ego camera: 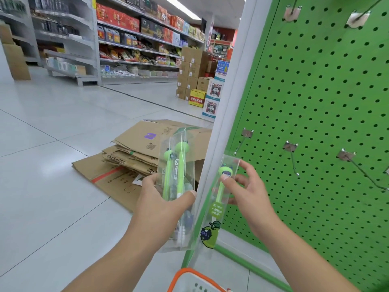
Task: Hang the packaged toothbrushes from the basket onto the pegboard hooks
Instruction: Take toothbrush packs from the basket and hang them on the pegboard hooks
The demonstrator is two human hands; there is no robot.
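Gripping clear toothbrush packs (175,186) — left hand (162,199) fingers curled; right hand (246,192) pinches another pack (219,204) — label unreadable.

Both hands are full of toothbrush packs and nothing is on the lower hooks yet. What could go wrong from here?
1. The left hand grips several clear packs as a loose stack; one could slide out onto the floor.
2. The right hand pinches its single pack at mid-height, so its top may wobble when threaded onto the nearest hook.
3. The bare hooks jut from the pegboard towards the fingers and could snag.
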